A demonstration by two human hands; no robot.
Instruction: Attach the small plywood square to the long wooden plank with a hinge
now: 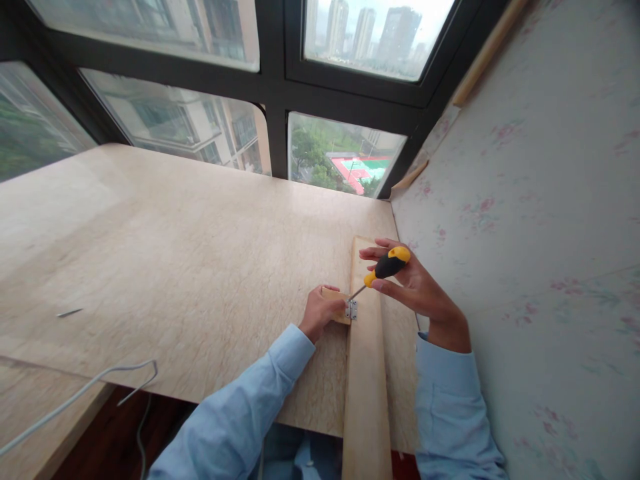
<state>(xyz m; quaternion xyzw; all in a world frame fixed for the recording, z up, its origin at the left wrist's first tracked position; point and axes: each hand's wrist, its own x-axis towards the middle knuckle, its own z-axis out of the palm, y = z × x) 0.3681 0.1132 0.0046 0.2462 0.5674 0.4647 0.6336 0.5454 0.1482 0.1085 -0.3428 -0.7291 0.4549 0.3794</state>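
Observation:
My right hand grips a screwdriver with a yellow and black handle. Its thin shaft slants down left to a small metal hinge. The hinge sits where a small wooden block meets a long wooden plank. My left hand is closed on the small block and presses it against the plank's left side. The plank lies lengthwise on the beige marble-pattern tabletop, close to the right wall. Both arms wear light blue sleeves.
A wall with floral wallpaper rises just right of the plank. Dark-framed windows stand behind the table. A small thin metal piece lies at the table's left. A white cable loops over the front left edge.

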